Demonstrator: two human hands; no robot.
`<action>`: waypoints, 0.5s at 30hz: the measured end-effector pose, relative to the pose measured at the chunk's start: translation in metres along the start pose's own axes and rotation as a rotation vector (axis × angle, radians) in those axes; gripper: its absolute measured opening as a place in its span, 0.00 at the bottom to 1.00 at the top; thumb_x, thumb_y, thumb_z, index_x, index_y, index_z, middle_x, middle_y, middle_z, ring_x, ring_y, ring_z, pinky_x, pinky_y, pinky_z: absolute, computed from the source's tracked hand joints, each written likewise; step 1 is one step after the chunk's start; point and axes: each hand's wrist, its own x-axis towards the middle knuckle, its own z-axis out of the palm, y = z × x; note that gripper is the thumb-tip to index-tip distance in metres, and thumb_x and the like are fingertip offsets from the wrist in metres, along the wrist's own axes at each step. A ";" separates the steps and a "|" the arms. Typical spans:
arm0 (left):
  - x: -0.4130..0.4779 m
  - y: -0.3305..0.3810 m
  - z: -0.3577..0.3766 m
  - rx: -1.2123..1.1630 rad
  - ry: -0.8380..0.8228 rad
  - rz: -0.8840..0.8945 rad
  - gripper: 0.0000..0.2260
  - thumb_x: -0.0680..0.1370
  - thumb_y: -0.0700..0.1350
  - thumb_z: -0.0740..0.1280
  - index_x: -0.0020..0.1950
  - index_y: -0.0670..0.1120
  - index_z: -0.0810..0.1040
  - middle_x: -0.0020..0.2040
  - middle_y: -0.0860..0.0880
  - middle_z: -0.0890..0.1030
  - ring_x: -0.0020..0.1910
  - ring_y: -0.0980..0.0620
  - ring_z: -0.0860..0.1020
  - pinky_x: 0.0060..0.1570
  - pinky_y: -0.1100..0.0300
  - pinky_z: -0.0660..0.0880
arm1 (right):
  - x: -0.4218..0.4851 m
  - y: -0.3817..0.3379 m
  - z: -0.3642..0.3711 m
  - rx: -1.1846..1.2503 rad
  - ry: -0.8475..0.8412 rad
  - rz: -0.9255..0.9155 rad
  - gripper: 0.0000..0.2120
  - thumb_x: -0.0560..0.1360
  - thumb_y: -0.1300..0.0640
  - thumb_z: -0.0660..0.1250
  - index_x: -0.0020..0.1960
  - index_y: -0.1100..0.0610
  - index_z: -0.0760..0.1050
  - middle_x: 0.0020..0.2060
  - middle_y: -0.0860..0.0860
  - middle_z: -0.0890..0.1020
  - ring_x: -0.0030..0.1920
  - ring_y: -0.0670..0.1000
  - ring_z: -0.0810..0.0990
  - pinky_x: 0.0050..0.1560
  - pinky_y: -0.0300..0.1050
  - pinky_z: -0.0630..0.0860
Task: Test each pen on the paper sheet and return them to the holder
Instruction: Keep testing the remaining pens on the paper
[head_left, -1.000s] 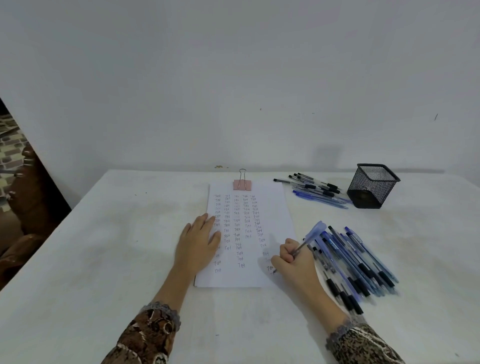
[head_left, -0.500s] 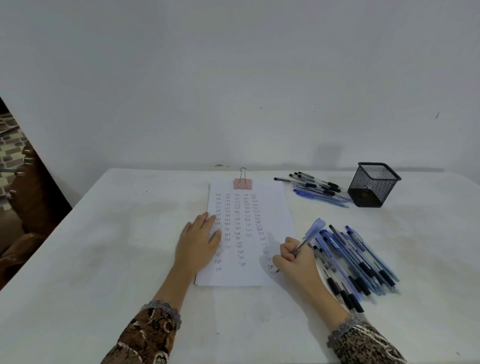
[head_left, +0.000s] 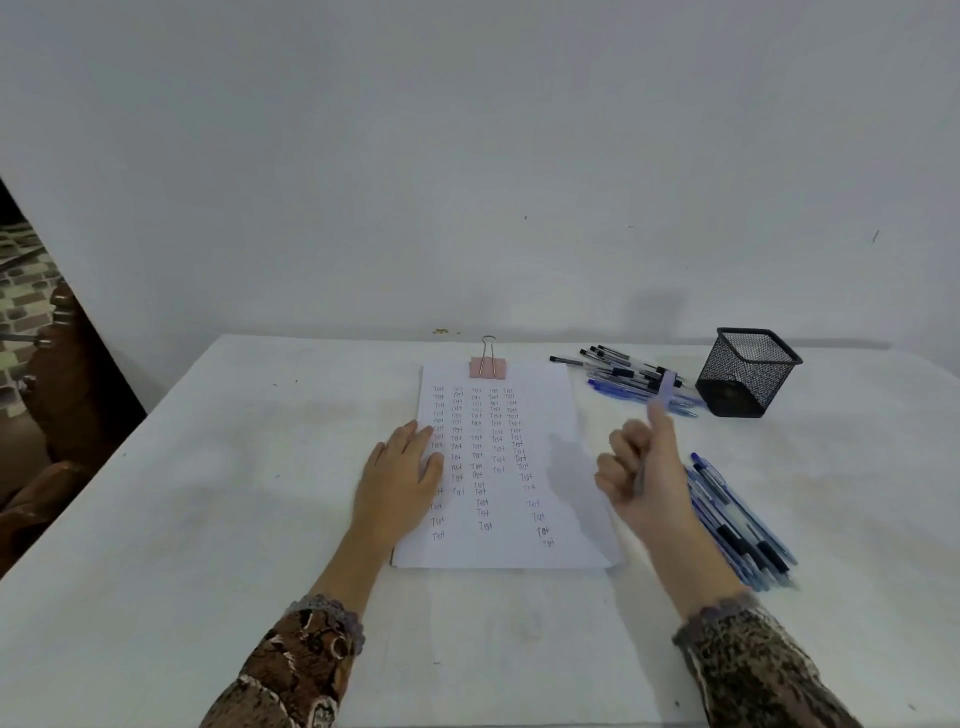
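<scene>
The paper sheet (head_left: 540, 415) lies in the middle of the table, covered with small handwritten marks and held at its far edge by a pink binder clip (head_left: 487, 367). My left hand (head_left: 402, 475) rests flat on the sheet's left edge. My right hand (head_left: 641, 475) is raised just right of the sheet and grips a blue pen (head_left: 665, 389), whose blurred far end points up toward the holder. The black mesh holder (head_left: 748, 371) stands at the back right. A pile of blue pens (head_left: 740, 525) lies right of my right hand.
A second group of pens (head_left: 623, 371) lies between the sheet's far corner and the holder. The white table (head_left: 208, 493) meets a plain wall at the back. Its left edge drops off beside dark wooden furniture (head_left: 62, 395).
My right hand has lifted off the lower right of the sheet and moved up and to the right with the pen. The left hand has stayed in place.
</scene>
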 end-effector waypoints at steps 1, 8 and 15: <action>0.000 0.000 0.000 -0.031 0.018 -0.004 0.20 0.81 0.50 0.54 0.73 0.47 0.63 0.74 0.51 0.60 0.72 0.53 0.60 0.72 0.58 0.53 | 0.003 -0.012 0.006 -0.032 -0.006 0.005 0.21 0.76 0.39 0.56 0.31 0.52 0.62 0.19 0.46 0.57 0.18 0.44 0.53 0.24 0.36 0.48; -0.008 0.005 -0.007 -0.185 0.184 0.127 0.22 0.76 0.52 0.54 0.69 0.48 0.67 0.68 0.52 0.69 0.66 0.55 0.69 0.65 0.57 0.67 | 0.028 -0.015 0.034 -1.136 -0.164 -0.676 0.09 0.80 0.62 0.54 0.52 0.57 0.74 0.40 0.51 0.76 0.40 0.51 0.73 0.39 0.37 0.67; -0.012 0.008 -0.006 -0.106 0.079 0.336 0.25 0.76 0.58 0.54 0.70 0.48 0.66 0.61 0.56 0.73 0.56 0.61 0.71 0.57 0.64 0.68 | 0.030 0.064 0.039 -1.651 -0.434 -0.977 0.17 0.76 0.47 0.54 0.39 0.53 0.77 0.30 0.46 0.79 0.27 0.49 0.77 0.28 0.38 0.67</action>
